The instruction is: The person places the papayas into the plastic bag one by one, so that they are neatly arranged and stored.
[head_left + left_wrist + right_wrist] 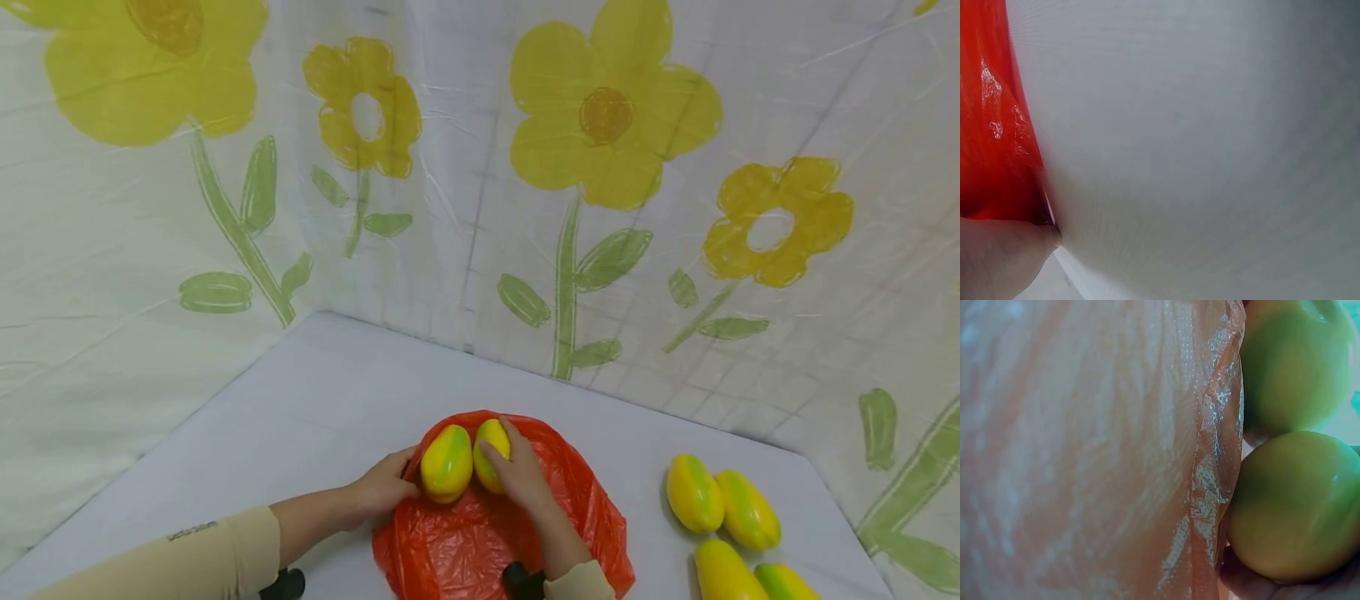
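A red plastic bag (468, 546) lies spread on the table. At its left rim my left hand (381, 487) pinches the edge of the plastic; the left wrist view shows the thumb (1004, 253) against the red film. My right hand (525, 473) grips a yellow-green mango (489, 446) over the far part of the bag. Just left of it, a second mango (447, 464) sits beside my left fingers. In the right wrist view, the held mango (1297, 506) touches the other one, and bag film (1097, 450) fills the left side.
Several more mangoes (695, 493) lie grouped on the table's right side. The white table (300, 400) runs back to a white curtain (450, 275) printed with yellow flowers. Dark wrist gear (517, 579) shows at my right wrist, over the bag.
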`<state>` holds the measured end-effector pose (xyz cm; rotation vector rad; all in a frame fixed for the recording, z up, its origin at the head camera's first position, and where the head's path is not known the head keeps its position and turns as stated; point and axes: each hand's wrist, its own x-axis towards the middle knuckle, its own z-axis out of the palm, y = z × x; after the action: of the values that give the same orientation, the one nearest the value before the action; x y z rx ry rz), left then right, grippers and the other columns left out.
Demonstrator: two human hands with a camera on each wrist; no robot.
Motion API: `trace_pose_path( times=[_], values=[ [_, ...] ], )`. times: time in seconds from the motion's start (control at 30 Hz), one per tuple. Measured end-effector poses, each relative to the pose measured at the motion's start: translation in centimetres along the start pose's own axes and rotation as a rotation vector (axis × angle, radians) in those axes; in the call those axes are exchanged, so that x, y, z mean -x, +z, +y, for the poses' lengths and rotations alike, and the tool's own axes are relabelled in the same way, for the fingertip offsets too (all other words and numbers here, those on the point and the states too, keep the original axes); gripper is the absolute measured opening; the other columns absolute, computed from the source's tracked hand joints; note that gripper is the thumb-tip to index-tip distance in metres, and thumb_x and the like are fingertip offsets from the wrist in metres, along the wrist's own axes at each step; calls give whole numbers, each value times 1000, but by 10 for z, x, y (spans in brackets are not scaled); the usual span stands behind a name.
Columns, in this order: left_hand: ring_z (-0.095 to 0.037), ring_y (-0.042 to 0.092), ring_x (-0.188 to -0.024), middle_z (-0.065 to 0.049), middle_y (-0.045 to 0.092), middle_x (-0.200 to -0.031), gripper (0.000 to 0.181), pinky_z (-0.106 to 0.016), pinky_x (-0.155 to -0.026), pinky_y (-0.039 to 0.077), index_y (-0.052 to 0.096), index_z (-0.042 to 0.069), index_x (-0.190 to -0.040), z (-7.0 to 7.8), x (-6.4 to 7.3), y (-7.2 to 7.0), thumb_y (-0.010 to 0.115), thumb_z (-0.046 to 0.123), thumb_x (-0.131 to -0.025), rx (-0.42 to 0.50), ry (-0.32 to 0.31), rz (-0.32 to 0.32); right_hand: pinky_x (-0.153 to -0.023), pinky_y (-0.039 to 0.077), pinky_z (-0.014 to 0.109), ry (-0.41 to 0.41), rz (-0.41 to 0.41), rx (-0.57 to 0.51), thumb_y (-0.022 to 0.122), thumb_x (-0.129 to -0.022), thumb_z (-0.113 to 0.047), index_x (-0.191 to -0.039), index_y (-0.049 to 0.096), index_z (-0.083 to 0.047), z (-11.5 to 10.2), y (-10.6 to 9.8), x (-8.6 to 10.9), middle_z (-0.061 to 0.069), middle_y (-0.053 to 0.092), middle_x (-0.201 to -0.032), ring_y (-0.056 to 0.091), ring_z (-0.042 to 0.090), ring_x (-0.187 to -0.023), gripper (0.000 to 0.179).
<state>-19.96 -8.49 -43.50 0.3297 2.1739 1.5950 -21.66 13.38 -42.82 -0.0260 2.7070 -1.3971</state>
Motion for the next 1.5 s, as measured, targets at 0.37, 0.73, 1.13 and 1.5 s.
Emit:
trace_pose_path(
  times=[0.37, 0.73, 1.13, 1.5],
  values=[
    [-26, 51, -113, -16, 48, -133, 59, -47, -91, 51, 37, 1, -138, -2, 0, -1, 53, -3, -81, 4, 17, 2, -97, 43, 58, 1, 5, 17, 55, -88, -46, -146, 28, -14, 1, 2, -1, 13, 41, -140, 44, 33, -120, 72],
    [-26, 50, -115, -16, 48, -135, 59, -47, -92, 50, 38, 3, -138, 0, 0, -2, 54, -2, -82, 19, 13, -15, -99, 39, 61, -14, -5, 0, 53, -88, -48, -147, 26, -14, -1, -1, 0, 16, 38, -142, 42, 36, -121, 73],
    [-31, 47, -122, -16, 48, -135, 57, -53, -98, 44, 40, 2, -137, -1, 1, -3, 52, -1, -82, 4, 16, -6, -100, 37, 62, 4, 28, -69, 50, -88, -51, -146, 29, -15, -5, 0, 3, 16, 34, -145, 40, 37, -124, 71],
    [-30, 49, -119, -17, 48, -135, 58, -49, -94, 48, 39, 2, -137, -2, 0, -3, 53, -2, -81, 13, 30, -17, -97, 40, 62, 56, 58, -76, 54, -85, -55, -146, 29, -15, -4, -1, 2, 15, 37, -143, 42, 37, -121, 77]
  ],
)
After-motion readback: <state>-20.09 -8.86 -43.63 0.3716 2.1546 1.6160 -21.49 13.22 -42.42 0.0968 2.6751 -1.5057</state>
